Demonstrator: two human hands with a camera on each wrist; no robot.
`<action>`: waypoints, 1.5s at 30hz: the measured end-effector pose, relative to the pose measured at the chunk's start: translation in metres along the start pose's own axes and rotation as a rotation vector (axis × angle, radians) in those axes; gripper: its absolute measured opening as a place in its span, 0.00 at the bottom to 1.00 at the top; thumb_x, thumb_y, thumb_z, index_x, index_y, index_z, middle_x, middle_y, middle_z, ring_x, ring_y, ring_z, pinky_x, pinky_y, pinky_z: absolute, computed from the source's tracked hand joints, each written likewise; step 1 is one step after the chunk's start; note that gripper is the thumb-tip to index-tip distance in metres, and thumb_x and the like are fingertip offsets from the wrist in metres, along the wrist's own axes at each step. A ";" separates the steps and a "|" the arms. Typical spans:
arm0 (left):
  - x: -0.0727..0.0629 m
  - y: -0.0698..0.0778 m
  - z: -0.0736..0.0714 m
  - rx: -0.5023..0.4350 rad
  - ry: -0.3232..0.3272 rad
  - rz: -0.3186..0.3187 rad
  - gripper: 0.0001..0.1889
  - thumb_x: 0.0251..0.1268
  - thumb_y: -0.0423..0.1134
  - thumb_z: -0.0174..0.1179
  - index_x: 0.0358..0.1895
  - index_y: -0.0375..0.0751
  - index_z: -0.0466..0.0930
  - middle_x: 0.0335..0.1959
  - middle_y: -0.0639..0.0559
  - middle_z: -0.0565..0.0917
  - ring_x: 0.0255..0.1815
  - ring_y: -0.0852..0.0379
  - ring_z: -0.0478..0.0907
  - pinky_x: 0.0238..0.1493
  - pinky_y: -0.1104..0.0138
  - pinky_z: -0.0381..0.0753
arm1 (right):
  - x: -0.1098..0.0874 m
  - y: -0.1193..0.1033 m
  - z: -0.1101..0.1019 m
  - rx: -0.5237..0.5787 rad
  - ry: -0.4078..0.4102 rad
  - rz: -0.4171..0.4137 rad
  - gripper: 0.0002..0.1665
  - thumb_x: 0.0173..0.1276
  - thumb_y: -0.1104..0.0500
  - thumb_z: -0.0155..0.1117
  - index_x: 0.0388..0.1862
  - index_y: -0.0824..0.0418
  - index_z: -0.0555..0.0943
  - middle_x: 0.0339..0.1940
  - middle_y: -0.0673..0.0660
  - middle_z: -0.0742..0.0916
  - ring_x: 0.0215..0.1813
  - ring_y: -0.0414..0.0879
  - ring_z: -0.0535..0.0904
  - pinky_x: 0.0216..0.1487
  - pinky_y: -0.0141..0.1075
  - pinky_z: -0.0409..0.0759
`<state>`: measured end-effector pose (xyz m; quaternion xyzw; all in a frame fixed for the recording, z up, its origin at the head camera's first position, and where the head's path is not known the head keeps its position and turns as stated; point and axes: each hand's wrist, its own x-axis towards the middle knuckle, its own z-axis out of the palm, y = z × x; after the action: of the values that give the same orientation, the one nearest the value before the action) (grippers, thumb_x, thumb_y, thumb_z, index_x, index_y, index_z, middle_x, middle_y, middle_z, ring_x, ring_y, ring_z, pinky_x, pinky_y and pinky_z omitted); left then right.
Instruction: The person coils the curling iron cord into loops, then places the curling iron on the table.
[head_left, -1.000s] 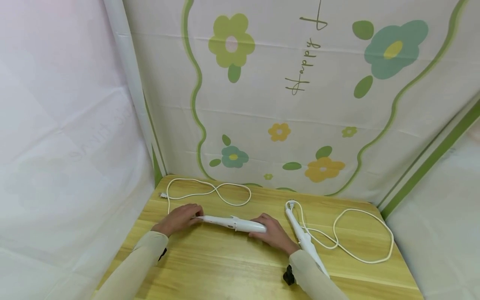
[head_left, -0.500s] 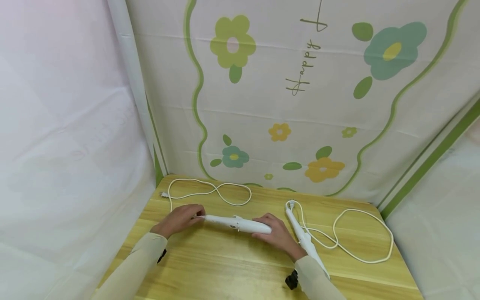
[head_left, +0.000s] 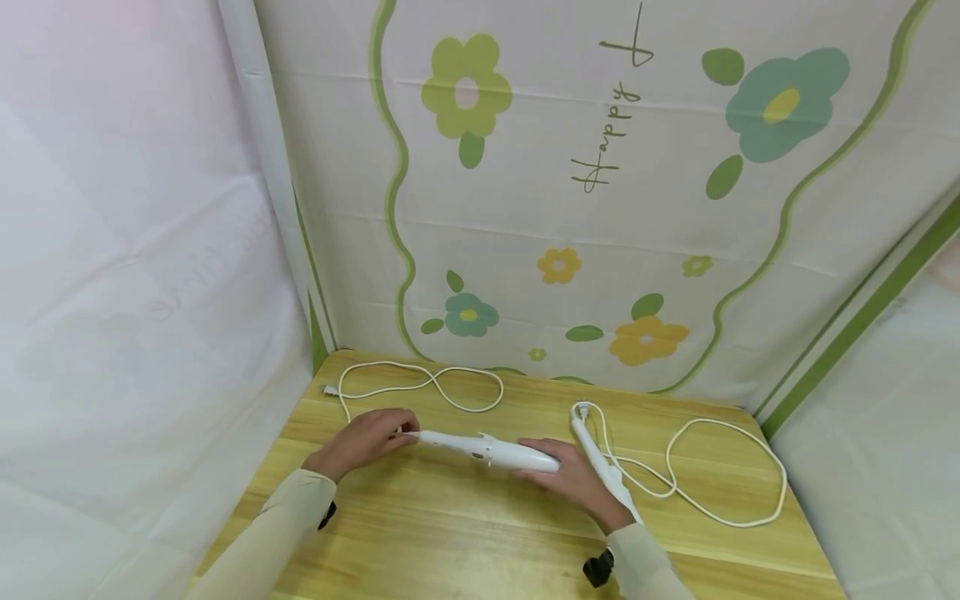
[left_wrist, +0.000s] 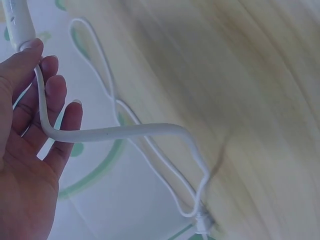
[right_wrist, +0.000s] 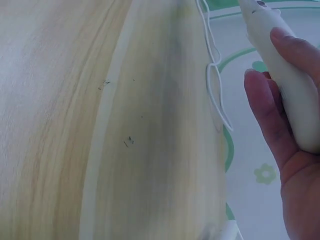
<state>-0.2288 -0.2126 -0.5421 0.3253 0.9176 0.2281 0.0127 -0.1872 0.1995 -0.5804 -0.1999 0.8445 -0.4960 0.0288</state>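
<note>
Right hand point(head_left: 573, 477): fingers wrapped round wand's point(head_left: 513, 455) thick end. Left hand point(head_left: 366, 440): fingers pinching narrow end, where cord point(left_wrist: 110, 133) joins. Wand held above surface point(head_left: 435, 533). Best: right hand bears weight, left avoids sharp bend at joint. Second wand point(head_left: 592, 450) beside right wrist; don't knock it. Far: cord looped, plug point(head_left: 330, 390) loose; leave slack.

A smooth white wand point(head_left: 487, 451) is held above the desk point(head_left: 420, 537), roughly parallel to its far edge; the left hand point(head_left: 366, 443) pinches the slim end, the right hand point(head_left: 567, 475) grips the thick one. Its white cord point(left_wrist: 112, 133) loops along that edge, plug point(head_left: 330, 390) near the far left corner.
</note>
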 end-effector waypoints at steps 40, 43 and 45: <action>0.034 0.060 -0.003 -0.070 0.062 0.067 0.06 0.82 0.48 0.65 0.52 0.56 0.88 0.45 0.65 0.89 0.43 0.69 0.82 0.46 0.65 0.84 | -0.047 -0.005 -0.063 0.104 0.117 -0.044 0.30 0.66 0.62 0.83 0.66 0.67 0.86 0.58 0.72 0.90 0.29 0.53 0.91 0.30 0.45 0.90; 0.038 0.063 -0.003 -0.066 0.073 0.057 0.07 0.81 0.48 0.66 0.52 0.55 0.89 0.45 0.64 0.90 0.43 0.69 0.83 0.46 0.65 0.84 | -0.049 -0.004 -0.067 0.123 0.125 -0.049 0.31 0.66 0.64 0.83 0.66 0.70 0.85 0.57 0.72 0.90 0.29 0.55 0.91 0.30 0.45 0.90; 0.040 0.065 -0.003 -0.071 0.077 0.046 0.06 0.81 0.47 0.67 0.52 0.56 0.90 0.46 0.64 0.90 0.44 0.68 0.84 0.46 0.65 0.84 | -0.051 -0.003 -0.070 0.139 0.133 -0.044 0.31 0.65 0.65 0.83 0.66 0.70 0.86 0.56 0.70 0.91 0.29 0.57 0.91 0.30 0.47 0.91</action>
<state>-0.2228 -0.1452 -0.5072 0.3368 0.9009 0.2732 -0.0164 -0.1571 0.2745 -0.5499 -0.1828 0.8034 -0.5661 -0.0243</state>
